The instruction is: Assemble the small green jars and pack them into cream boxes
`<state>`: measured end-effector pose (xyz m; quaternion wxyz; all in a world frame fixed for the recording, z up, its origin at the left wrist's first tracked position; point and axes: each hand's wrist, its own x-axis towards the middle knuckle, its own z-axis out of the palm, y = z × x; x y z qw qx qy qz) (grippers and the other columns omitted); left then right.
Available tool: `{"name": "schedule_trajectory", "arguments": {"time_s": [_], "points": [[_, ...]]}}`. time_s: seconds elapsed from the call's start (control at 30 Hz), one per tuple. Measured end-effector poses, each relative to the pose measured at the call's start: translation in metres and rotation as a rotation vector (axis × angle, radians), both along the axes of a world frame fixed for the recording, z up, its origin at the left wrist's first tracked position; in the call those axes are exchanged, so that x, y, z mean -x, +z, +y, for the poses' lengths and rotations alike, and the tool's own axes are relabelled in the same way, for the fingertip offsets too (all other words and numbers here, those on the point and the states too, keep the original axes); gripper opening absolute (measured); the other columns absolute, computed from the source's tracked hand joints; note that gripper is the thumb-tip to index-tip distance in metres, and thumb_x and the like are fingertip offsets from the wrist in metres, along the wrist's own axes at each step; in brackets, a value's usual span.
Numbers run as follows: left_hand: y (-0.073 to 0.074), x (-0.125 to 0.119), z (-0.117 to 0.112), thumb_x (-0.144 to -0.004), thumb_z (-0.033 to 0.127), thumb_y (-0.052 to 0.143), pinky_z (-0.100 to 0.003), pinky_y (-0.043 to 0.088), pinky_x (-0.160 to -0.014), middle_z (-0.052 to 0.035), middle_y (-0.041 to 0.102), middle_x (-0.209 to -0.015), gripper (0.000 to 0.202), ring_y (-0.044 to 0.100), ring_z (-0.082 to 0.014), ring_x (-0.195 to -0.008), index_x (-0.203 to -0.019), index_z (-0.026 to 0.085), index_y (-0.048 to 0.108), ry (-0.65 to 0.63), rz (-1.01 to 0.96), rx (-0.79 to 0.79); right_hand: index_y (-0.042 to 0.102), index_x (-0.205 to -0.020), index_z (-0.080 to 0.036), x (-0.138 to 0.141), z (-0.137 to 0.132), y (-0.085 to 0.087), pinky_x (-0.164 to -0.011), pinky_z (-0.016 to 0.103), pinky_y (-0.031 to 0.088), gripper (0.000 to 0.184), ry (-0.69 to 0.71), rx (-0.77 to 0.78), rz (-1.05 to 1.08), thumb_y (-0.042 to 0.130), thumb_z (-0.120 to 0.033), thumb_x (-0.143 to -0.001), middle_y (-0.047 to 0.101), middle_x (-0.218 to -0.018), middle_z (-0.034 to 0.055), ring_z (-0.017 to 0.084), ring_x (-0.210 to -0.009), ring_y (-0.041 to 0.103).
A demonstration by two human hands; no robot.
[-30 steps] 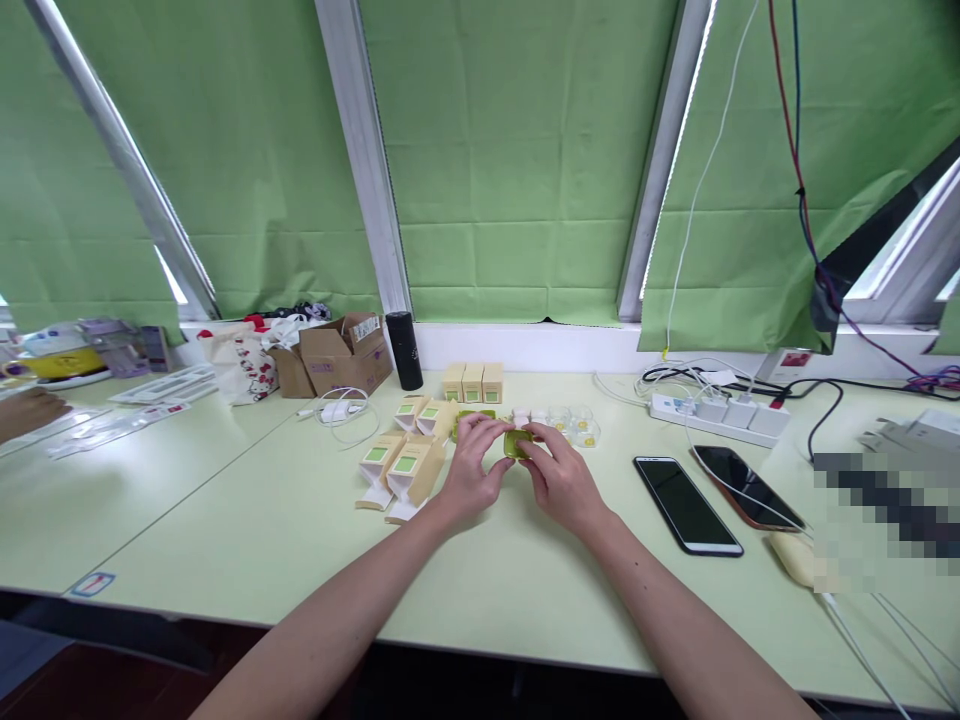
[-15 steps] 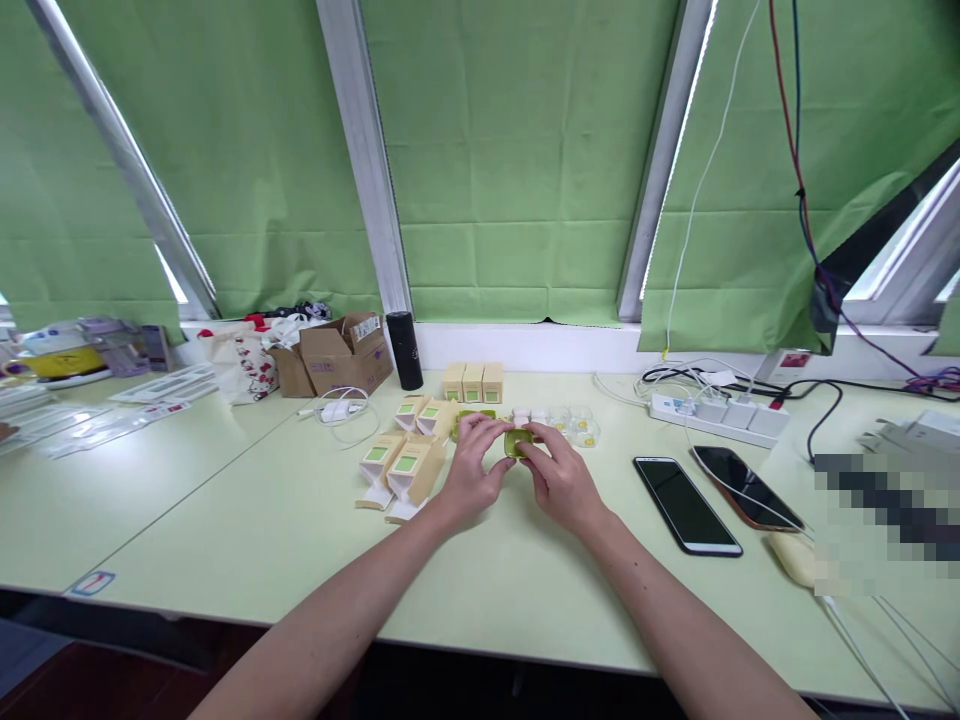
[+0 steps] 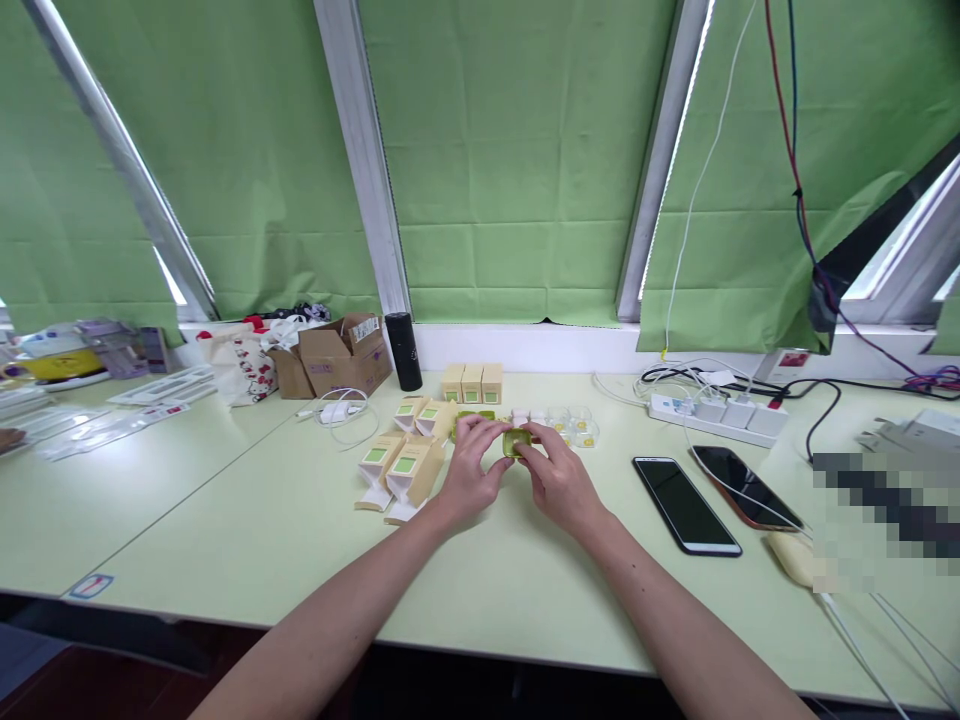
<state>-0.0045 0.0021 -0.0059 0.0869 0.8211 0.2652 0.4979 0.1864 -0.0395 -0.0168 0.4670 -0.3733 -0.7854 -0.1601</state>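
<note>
Both my hands pinch a small square green tray [image 3: 517,437] above the table. My left hand [image 3: 474,472] grips its left side between thumb and fingers. From the right, my right hand [image 3: 562,478] holds the other side, with fingertips reaching into it. Beyond my left hand lies another green piece [image 3: 480,413], partly covered. Several small cream cartons [image 3: 416,467] with green labels stand open-flapped to the left. Behind my right hand sit clear plastic cups [image 3: 581,425] with yellow spots inside, beside small white pieces [image 3: 521,415].
Three cream cartons [image 3: 472,383] stand at the back, near a black bottle [image 3: 405,352] and a cardboard box [image 3: 345,355]. Two phones [image 3: 688,505] lie to the right, before a power strip [image 3: 720,418] with cables. Fingers of another person [image 3: 10,438] show at the left edge.
My hands and the green tray stay almost in place. At the far left, the other person's fingers reach slightly further into view.
</note>
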Motion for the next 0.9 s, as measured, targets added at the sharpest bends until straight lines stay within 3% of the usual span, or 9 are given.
{"name": "schedule_trajectory", "arguments": {"time_s": [0.17,0.37,0.63,0.9], "points": [[0.0016,-0.0011,-0.0025,-0.093,0.021,0.069,-0.055,0.048,-0.108,-0.0115,0.069,-0.123,0.042,0.050,-0.0311,-0.125,-0.135,0.024,0.065,-0.001,-0.010,-0.018,0.060,-0.133,-0.025,0.0006,-0.0002,0.0000,-0.086,0.045,0.064,0.036,0.009,0.012,0.037,0.043,-0.011,-0.104,0.062,-0.132,0.0165,0.029,-0.117,0.064],[0.0006,-0.0018,-0.0017,-0.097,0.027,0.068,-0.053,0.049,-0.107,-0.0117,0.069,-0.126,0.043,0.049,-0.0307,-0.125,-0.139,0.025,0.062,-0.006,-0.027,0.014,0.052,-0.139,-0.023,-0.0003,0.0019,-0.0054,-0.104,0.052,0.059,0.035,0.055,0.051,0.159,0.048,-0.015,-0.105,0.065,-0.135,0.0164,0.029,-0.130,0.062],[0.0006,-0.0002,0.0010,-0.101,0.024,0.058,-0.053,0.050,-0.104,-0.0112,0.072,-0.120,0.034,0.051,-0.0299,-0.122,-0.134,0.024,0.065,-0.005,-0.032,0.034,0.052,-0.139,-0.024,-0.0006,0.0029,-0.0069,-0.094,0.048,0.063,0.031,0.074,0.130,0.268,0.044,-0.023,-0.109,0.070,-0.128,0.0143,0.027,-0.115,0.069],[0.0011,-0.0021,0.0014,-0.098,0.028,0.065,-0.051,0.052,-0.099,-0.0104,0.074,-0.106,0.020,0.055,-0.0300,-0.116,-0.116,0.023,0.072,0.041,-0.066,0.022,0.048,-0.136,-0.023,0.0011,0.0035,-0.0074,-0.087,0.042,0.063,0.028,0.084,0.222,0.358,0.041,-0.027,-0.110,0.073,-0.120,0.0134,0.025,-0.103,0.076]]}}
